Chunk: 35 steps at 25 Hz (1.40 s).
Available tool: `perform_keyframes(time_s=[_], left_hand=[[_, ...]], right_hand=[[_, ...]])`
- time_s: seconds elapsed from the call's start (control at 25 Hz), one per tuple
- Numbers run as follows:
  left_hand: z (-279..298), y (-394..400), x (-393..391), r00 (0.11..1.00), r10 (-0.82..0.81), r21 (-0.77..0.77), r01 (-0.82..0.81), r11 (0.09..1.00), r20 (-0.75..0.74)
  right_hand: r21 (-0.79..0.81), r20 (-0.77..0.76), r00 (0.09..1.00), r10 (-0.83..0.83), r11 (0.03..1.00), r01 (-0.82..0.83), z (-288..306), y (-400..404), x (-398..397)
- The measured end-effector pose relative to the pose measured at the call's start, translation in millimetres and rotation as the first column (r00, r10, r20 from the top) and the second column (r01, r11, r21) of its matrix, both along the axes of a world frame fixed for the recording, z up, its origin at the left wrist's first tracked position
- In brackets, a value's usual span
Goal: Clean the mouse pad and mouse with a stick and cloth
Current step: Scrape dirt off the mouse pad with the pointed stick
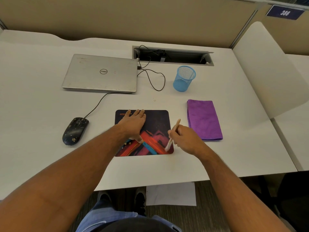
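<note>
So the mouse (75,131) is sitting on the worktop (41,101) off to the left of everything, well clear of the left fingers, black with light specks all over it, and its cable (97,106) is running up to the closed laptop (100,73) at the back.

Next over, the left hand (133,124) is lying flat on the pad (157,121), fingers (138,113) stretched straight and reaching toward the pad's far edge, thumb pointing down toward the near side. Not gripping anything, just pressing on it. A few pale specks are showing on the pad just below that thumb.

Right hand (184,139) is curling around the stick (173,134), holding it kind of like a pen. The stick is tilting, with its lower tip touching the pad near the near-right corner and the top end poking up past the fingers.

Just past the right fingers, the cloth (204,119) is lying folded on the worktop, beside the pad but not touching it. Behind it, farther from the fingers, a blue mesh cup (184,78) is standing upright.
</note>
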State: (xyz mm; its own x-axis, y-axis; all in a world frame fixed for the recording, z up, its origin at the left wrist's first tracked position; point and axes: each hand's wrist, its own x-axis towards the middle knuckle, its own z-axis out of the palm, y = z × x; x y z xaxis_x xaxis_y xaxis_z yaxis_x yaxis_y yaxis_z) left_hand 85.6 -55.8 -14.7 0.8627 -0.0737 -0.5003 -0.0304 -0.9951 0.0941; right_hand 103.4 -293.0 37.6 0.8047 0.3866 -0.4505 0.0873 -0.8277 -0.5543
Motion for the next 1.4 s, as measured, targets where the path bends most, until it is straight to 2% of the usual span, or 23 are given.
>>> perform_keyframes(time_s=[0.08,0.16,0.36,0.44,0.56,0.64,0.76,0.8,0.92,1.0,1.12,1.2,1.28,1.4], left_hand=[[0,0,0,1.000,0.001,0.003,-0.001,1.000,-0.003],[0,-1,-1,1.000,0.004,0.004,-0.004,1.000,-0.004],[0,0,0,1.000,-0.005,0.001,0.005,1.000,-0.002],[0,0,0,1.000,-0.005,0.003,0.005,1.000,-0.002],[0,-1,0,1.000,-0.002,0.002,0.002,1.000,0.000],[1,-1,0,1.000,-0.004,0.008,0.004,1.000,-0.004],[2,-1,-1,1.000,-0.005,0.010,0.005,1.000,-0.002],[2,-1,-1,1.000,-0.006,0.009,0.006,1.000,-0.004],[2,-1,0,1.000,-0.003,0.004,0.003,1.000,-0.006],[3,-2,0,1.000,-0.003,0.006,0.003,1.000,-0.005],[2,-1,-1,1.000,-0.002,-0.001,0.002,1.000,0.001],[2,0,-1,1.000,-0.005,-0.006,0.005,1.000,0.007],[2,0,-1,1.000,-0.007,-0.013,0.007,1.000,0.006],[1,1,-1,1.000,-0.008,-0.010,0.008,1.000,0.007]], right_hand=[[0.091,-0.089,0.996,0.028,0.996,-0.020,-3,6,-9],[0.019,-0.122,0.986,0.110,0.994,-0.108,-10,6,-16],[-0.208,0.060,0.983,0.176,0.965,-0.160,-4,-15,-4],[-0.120,0.116,0.991,0.064,0.992,-0.050,-5,-19,0],[0.085,0.044,0.992,-0.117,0.990,0.113,-12,-17,-1],[0.053,0.015,0.993,-0.114,0.992,0.113,-18,-19,-6],[-0.127,0.107,0.993,-0.055,0.989,0.069,-21,-25,-4],[-0.137,0.134,0.989,-0.064,0.987,0.082,-19,-26,-2],[0.071,0.094,0.973,-0.211,0.976,0.205,-16,-21,2],[0.121,0.048,0.975,-0.215,0.971,0.208,-15,-16,-2],[-0.122,0.086,0.995,-0.054,0.990,0.065,-21,-18,-8],[-0.166,0.158,0.986,-0.053,0.983,0.079,-18,-19,-4],[0.002,0.192,0.961,-0.197,0.980,0.201,-12,-15,5],[0.289,0.092,0.902,-0.422,0.878,0.382,-3,3,26]])
